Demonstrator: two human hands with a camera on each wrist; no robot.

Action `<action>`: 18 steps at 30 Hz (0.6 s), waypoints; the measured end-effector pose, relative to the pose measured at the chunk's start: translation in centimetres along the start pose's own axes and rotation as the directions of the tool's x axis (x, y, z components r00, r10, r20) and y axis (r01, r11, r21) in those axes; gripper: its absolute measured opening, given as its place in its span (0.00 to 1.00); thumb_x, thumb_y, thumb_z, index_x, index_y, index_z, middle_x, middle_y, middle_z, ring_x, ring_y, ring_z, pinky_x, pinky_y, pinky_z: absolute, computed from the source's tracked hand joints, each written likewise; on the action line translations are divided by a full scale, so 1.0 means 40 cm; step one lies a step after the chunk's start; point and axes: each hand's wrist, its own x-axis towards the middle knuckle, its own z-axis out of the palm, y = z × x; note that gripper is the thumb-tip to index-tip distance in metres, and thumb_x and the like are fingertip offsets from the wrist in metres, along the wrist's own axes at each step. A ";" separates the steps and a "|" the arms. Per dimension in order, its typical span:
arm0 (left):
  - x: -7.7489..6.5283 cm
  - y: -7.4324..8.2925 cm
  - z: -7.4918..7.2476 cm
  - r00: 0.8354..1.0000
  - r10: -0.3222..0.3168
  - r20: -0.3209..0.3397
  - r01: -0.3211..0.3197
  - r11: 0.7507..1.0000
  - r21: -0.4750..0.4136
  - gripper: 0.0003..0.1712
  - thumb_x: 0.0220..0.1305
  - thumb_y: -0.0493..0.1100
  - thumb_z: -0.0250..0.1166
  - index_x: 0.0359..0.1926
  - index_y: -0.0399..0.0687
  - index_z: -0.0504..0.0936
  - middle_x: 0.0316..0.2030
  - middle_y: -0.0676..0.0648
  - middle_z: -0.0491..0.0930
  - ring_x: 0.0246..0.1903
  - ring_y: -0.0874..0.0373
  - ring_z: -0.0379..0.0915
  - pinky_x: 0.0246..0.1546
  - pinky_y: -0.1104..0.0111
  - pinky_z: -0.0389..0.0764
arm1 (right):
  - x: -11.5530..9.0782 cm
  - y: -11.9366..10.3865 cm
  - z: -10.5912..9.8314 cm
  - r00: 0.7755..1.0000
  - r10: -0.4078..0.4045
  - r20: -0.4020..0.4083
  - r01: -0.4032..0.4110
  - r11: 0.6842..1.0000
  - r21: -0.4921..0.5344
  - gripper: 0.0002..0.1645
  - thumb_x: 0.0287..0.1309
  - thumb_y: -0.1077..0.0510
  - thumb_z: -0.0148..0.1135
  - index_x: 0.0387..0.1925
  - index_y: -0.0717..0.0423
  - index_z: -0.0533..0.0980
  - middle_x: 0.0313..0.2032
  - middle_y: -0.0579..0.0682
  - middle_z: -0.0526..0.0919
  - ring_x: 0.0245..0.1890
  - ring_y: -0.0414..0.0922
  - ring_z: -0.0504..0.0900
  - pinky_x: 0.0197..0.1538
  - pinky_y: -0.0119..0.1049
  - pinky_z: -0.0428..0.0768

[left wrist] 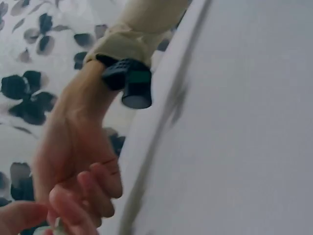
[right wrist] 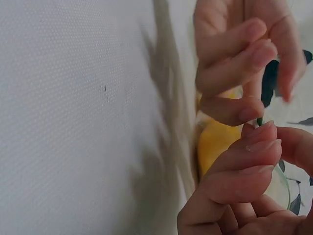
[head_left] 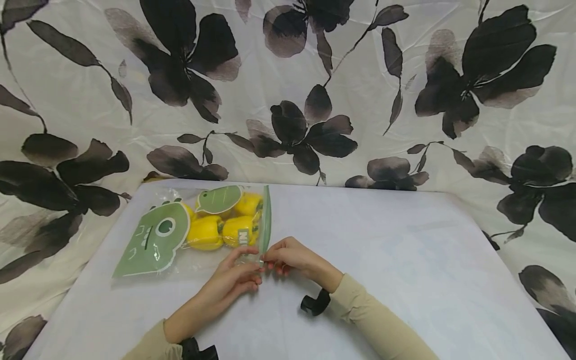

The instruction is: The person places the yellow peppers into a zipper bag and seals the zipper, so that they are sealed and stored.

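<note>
A clear zip bag (head_left: pixel 155 240) printed with a green dinosaur lies on the table, with several yellow bell peppers (head_left: pixel 205 233) inside. Its green zip strip (head_left: pixel 266 215) runs along the right side. At the strip's near end, my right hand (head_left: pixel 301 260) pinches the zip between thumb and fingertips. Close beside it, my left hand (head_left: pixel 227 282) holds the bag's near corner, with one finger reaching over the plastic. In the right wrist view, fingertips of the left hand (right wrist: pixel 234 58) and right hand (right wrist: pixel 239 171) meet at the zip; one pepper (right wrist: pixel 217 142) shows behind.
A white table (head_left: pixel 382 250) spreads under the bag and beyond it to the right. Behind hangs a pale cloth (head_left: pixel 387 115) with dark flowers. Each wrist wears a black camera, the right one (head_left: pixel 316 302) hanging close over the table.
</note>
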 end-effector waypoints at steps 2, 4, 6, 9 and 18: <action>0.014 -0.014 0.015 0.997 0.027 -0.070 -0.029 0.999 -0.032 0.15 0.66 0.33 0.61 0.51 0.44 0.68 0.32 0.45 0.80 0.27 0.58 0.77 0.30 0.71 0.79 | 0.001 0.000 -0.002 1.000 0.000 0.001 0.000 1.000 0.001 0.13 0.60 0.59 0.62 0.25 0.65 0.79 0.18 0.46 0.76 0.15 0.38 0.68 0.21 0.29 0.67; 0.026 -0.028 0.028 0.989 0.065 -0.135 -0.071 0.996 -0.045 0.12 0.64 0.31 0.62 0.44 0.43 0.69 0.26 0.47 0.79 0.23 0.59 0.75 0.26 0.72 0.77 | 0.002 0.002 -0.003 1.000 0.002 0.003 -0.002 1.000 0.003 0.14 0.60 0.58 0.61 0.24 0.65 0.78 0.18 0.46 0.75 0.15 0.38 0.67 0.21 0.29 0.65; 0.034 -0.041 0.038 0.976 0.105 -0.193 -0.116 0.992 -0.046 0.11 0.62 0.29 0.63 0.40 0.41 0.70 0.23 0.46 0.78 0.21 0.58 0.74 0.23 0.72 0.76 | 0.002 0.005 -0.004 1.000 0.002 0.006 -0.002 1.000 0.005 0.15 0.60 0.58 0.61 0.25 0.67 0.77 0.18 0.46 0.74 0.14 0.38 0.67 0.20 0.29 0.64; 0.042 -0.057 0.045 0.953 0.162 -0.256 -0.175 0.984 -0.029 0.10 0.60 0.27 0.64 0.37 0.38 0.71 0.23 0.44 0.77 0.21 0.56 0.75 0.23 0.71 0.76 | 0.003 0.009 -0.004 1.000 0.000 0.005 0.000 1.000 0.011 0.15 0.60 0.58 0.60 0.26 0.70 0.78 0.17 0.46 0.74 0.14 0.38 0.67 0.19 0.29 0.63; 0.050 -0.073 0.046 0.911 0.183 -0.369 -0.196 0.981 0.003 0.09 0.54 0.24 0.68 0.31 0.35 0.77 0.25 0.43 0.80 0.23 0.56 0.78 0.26 0.71 0.79 | 0.002 0.014 -0.011 1.000 0.011 0.007 -0.011 1.000 0.006 0.14 0.58 0.59 0.62 0.18 0.58 0.76 0.16 0.45 0.73 0.14 0.38 0.66 0.19 0.28 0.64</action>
